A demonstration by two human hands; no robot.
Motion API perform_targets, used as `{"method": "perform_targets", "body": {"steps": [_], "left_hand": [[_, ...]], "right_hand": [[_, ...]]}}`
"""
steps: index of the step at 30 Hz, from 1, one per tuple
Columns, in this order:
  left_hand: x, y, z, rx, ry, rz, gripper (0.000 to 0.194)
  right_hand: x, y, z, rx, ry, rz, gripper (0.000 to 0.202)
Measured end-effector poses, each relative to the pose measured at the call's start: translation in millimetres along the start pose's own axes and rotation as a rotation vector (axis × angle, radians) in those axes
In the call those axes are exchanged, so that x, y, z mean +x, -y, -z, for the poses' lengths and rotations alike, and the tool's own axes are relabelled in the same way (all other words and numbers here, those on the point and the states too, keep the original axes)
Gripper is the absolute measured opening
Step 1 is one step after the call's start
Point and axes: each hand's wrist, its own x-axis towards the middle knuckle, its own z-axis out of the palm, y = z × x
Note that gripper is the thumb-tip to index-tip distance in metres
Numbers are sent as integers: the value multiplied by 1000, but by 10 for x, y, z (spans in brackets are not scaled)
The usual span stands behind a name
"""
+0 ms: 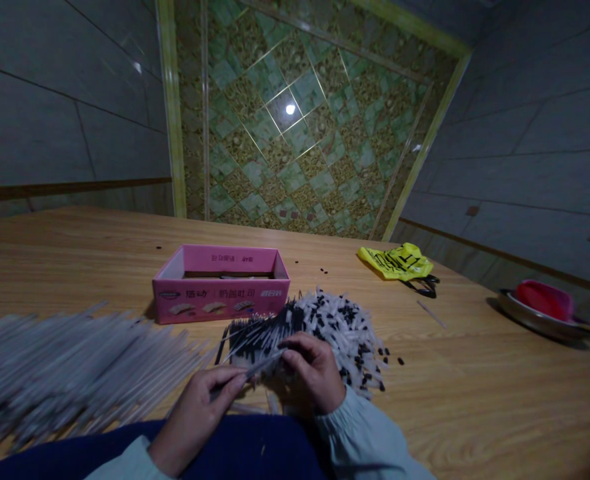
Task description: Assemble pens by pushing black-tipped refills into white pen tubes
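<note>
Between my two hands is a slim translucent plastic tube [265, 363], slanting up to the right. My left hand [207, 400] pinches its lower end between thumb and fingers. With thumb and forefinger, my right hand [315, 370] closes on the upper end; the exact contact is too small to make out. Just beyond the hands lies a bundle of thin dark sticks [255, 340]. Touching it on the right is a heap of short whitish pieces and small black caps [342, 327]. A wide pile of long translucent tubes [85, 373] spreads out on the left.
An open pink box [219, 303] stands behind the dark bundle. Further right on the wooden surface [455, 393] are a yellow bag [397, 261], a single thin stick [431, 313] and a metal pan [535, 319] holding a red item [542, 300]. Tiled walls rise behind.
</note>
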Motion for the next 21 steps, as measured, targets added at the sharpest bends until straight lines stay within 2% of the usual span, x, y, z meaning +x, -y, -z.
{"method": "perform_targets", "body": {"steps": [4,11,15,21], "left_hand": [[-14,24,-4,60,-56,-71,25],[-55,22,-32,239,-157,-180,22],[-69,22,-15,358,-211,-338,20],[-72,89,20,542,-276,-596,19]], "right_hand": [[-11,51,7,-147,9,46,14],[-62,71,-48,-164,-34,-26,13],[-71,50,-68,-121,-35,-90,16],[-71,24,-60,-93,33,-140,29]]}}
